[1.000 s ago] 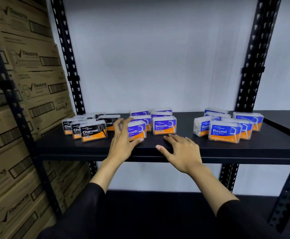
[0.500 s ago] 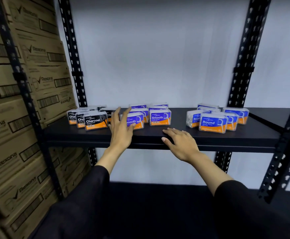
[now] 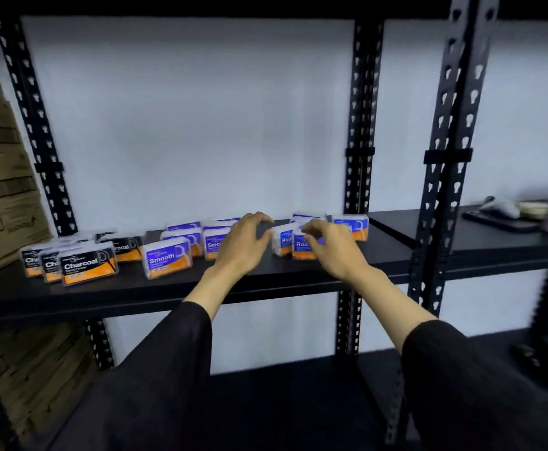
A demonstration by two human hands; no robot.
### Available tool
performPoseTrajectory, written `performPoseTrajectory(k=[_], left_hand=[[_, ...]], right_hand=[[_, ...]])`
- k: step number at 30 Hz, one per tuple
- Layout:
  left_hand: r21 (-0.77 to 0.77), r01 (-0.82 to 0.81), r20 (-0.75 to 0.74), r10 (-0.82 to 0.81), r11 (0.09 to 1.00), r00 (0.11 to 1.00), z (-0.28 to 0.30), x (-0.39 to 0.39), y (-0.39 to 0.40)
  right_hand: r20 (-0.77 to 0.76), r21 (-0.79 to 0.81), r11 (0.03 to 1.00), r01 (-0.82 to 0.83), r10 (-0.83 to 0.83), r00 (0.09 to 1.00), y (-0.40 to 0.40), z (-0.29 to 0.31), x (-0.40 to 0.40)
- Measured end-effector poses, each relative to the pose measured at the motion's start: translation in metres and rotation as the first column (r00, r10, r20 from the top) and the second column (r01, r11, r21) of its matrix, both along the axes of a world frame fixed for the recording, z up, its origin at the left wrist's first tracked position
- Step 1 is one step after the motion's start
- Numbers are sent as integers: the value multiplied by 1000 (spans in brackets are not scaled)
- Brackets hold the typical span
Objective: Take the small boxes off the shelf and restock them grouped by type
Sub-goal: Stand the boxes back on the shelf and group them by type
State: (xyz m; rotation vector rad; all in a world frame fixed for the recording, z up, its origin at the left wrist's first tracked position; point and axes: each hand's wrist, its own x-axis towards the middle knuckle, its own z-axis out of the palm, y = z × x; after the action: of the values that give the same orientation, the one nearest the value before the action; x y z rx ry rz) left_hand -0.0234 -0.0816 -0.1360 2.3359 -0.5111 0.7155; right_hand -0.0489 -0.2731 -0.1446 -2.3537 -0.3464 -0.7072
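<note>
The boxes already sit in three clusters on the shelf [image 3: 175, 288]: Charcoal boxes [image 3: 89, 266] at the left end, Smooth boxes [image 3: 167, 258] in the middle, Round boxes [image 3: 352, 224] toward the right upright. That reads as the grouping being largely in place, with the step in hand looking like a tidy-up or a fresh pick at the Round cluster.

Both hands are over the shelf, close together but apart from each other. The left hand [image 3: 245, 245] hovers with fingers curled in a loose claw in front of the gap between the Smooth and Round groups; it holds nothing that I can see. The right hand [image 3: 333, 247] has its fingers bent down over the front Round box [image 3: 300, 247], and motion blur hides whether they already pinch it or only hover at its top edge, so I cannot tell if it has a hold.

The next move, as I judge it, calls for closing on the front Round box from above and lifting it straight up, since its neighbours stand just beside and behind it and a sideways drag would knock them. One Smooth box stands forward of its group and slightly turned, so it may want squaring

Cartons [image 3: 2, 203] are stacked at the left; a neighbouring shelf [image 3: 481, 242] carries small items too blurred to name
</note>
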Motion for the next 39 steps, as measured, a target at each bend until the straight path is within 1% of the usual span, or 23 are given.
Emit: performPoseTrajectory(k=[5, 8, 12, 15, 18, 21, 24, 26, 28, 34, 36, 39], left_hand=[[16, 41, -77, -40, 999, 996, 14, 42, -42], [-6, 84, -123, -84, 996, 989, 18, 70, -55], [38, 97, -130, -92, 994, 987, 25, 106, -65], [61, 193, -172, -181, 979, 968, 30, 137, -71], [137, 290, -254, -249, 947, 935, 30, 168, -78], [218, 354, -319, -276, 909, 907, 29, 197, -86], [308, 406, -426, -257, 860, 868, 33, 216, -93], [364, 461, -515, -237, 810, 824, 36, 227, -96], [387, 504, -571, -228, 772, 789, 37, 234, -95], [371, 498, -585, -219, 784, 781, 41, 234, -81], [356, 507, -594, -229, 785, 771, 40, 234, -73], [313, 510, -592, -255, 801, 764, 37, 232, -63]], right_hand=[[53, 26, 998, 53, -55, 997, -48, 15, 27], [58, 39, 995, 96, -98, 993, -73, 18, 48], [51, 52, 991, 124, -127, 991, -97, 16, 81], [14, 69, 990, 121, -122, 992, -108, 14, 105], [-33, 53, 992, 115, -113, 993, -116, 11, 127], [-124, 30, 996, 80, -76, 989, -123, 9, 146], [-231, -4, 1000, 11, -12, 973, -128, 5, 158], [-247, -71, 997, -17, -1, 969, -131, 2, 164], [-248, -94, 995, -41, 16, 969, -131, 0, 169], [-247, 65, 992, -109, 122, 961, -126, 5, 180], [-263, 29, 991, -134, 137, 955, -123, 9, 186], [-339, -18, 978, -208, 190, 921, -116, 11, 195]])
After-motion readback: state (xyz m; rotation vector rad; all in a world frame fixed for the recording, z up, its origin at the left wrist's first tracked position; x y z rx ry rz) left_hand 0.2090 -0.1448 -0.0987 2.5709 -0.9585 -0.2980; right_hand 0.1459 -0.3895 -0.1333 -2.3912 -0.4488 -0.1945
